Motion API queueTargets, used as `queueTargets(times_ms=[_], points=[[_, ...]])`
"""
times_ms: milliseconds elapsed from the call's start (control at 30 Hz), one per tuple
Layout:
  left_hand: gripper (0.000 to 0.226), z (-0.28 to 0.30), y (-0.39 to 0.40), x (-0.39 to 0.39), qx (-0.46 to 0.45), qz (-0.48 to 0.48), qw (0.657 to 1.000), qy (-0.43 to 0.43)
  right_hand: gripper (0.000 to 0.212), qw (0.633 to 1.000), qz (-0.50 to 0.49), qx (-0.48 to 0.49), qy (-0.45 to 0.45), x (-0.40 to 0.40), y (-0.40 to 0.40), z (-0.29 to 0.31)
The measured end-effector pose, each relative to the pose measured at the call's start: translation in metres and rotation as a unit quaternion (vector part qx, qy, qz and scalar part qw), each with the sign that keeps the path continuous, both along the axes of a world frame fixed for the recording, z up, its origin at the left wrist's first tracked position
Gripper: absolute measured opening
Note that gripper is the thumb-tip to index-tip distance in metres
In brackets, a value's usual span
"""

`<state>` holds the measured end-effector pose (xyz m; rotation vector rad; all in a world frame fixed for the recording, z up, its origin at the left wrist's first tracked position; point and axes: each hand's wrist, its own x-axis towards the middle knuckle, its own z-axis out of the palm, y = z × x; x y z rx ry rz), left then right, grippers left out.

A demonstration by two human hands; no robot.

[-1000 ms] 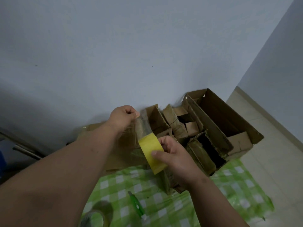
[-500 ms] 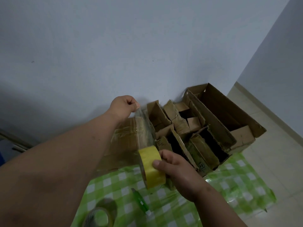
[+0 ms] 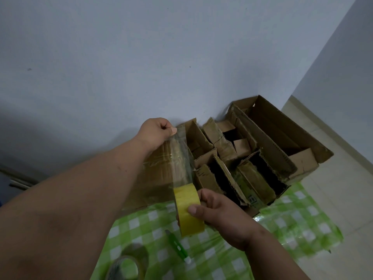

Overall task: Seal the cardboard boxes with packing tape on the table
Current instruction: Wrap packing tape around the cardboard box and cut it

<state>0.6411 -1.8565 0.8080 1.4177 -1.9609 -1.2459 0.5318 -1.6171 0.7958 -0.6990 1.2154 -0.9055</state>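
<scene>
Right hand [image 3: 219, 215] grips the yellow tape roll [image 3: 188, 210], thumb across the outer face, fingers curled behind it. Left hand [image 3: 156, 131] pinches the free end of the clear tape strip [image 3: 180, 158] between thumb and curled fingers, up by the far edge of the closed cardboard box [image 3: 155, 174].

Change over the last second: the roll has dropped and pulled back toward the near edge of that box, while the left hand stayed roughly put at the far edge. The strip is now much longer and spans the box top front to back. It looks taut (some glare, so the edges are hard to trace). I can't tell whether it touches the cardboard yet.

Reading: enough tape is out to cover this box's seam, so the next move is probably to lay it down, press it and cut.

Other work: a cluster of open cardboard boxes [image 3: 262, 158] sits just right of it, flaps up, unsealed.

On the green checked tablecloth [image 3: 292, 225]: a green utility knife [image 3: 177, 246] near the roll, and a second tape roll [image 3: 127, 268] at the bottom edge.
</scene>
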Motion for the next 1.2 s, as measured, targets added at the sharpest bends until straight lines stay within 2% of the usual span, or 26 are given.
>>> queueTargets(times_ms=[233,467,667,767,833,933,1000,1067,1200], points=[[0.017,-0.011,-0.005,-0.001,0.009,0.000,1.000,-0.025,0.026,0.999,-0.009,0.023,0.022,-0.001,-0.005,-0.008],[0.018,-0.022,-0.007,-0.002,0.014,-0.007,0.998,-0.067,0.048,0.999,-0.017,0.043,0.026,0.001,-0.007,-0.022],[0.025,-0.017,-0.006,-0.004,-0.038,-0.051,0.976,-0.211,0.048,0.998,-0.019,0.056,0.035,-0.002,-0.008,-0.031],[0.033,-0.015,-0.004,-0.007,-0.043,-0.061,0.964,-0.256,0.047,0.998,-0.030,0.052,0.036,0.000,-0.009,-0.034],[0.032,-0.017,-0.002,-0.009,-0.033,-0.059,0.964,-0.257,0.048,0.997,-0.032,0.054,0.037,0.000,-0.010,-0.036],[0.017,-0.021,-0.001,-0.011,-0.041,-0.035,0.982,-0.181,0.048,0.997,-0.037,0.049,0.037,0.000,-0.011,-0.039],[0.019,-0.024,0.000,-0.012,-0.077,-0.034,0.985,-0.149,0.040,0.998,-0.038,0.046,0.034,0.000,-0.012,-0.039],[0.022,-0.026,0.001,-0.013,-0.093,-0.041,0.984,-0.143,0.035,0.998,-0.036,0.046,0.022,0.000,-0.013,-0.040],[0.020,-0.030,0.002,-0.011,-0.069,-0.072,0.978,-0.182,0.039,0.998,-0.037,0.046,0.021,-0.002,-0.014,-0.040]])
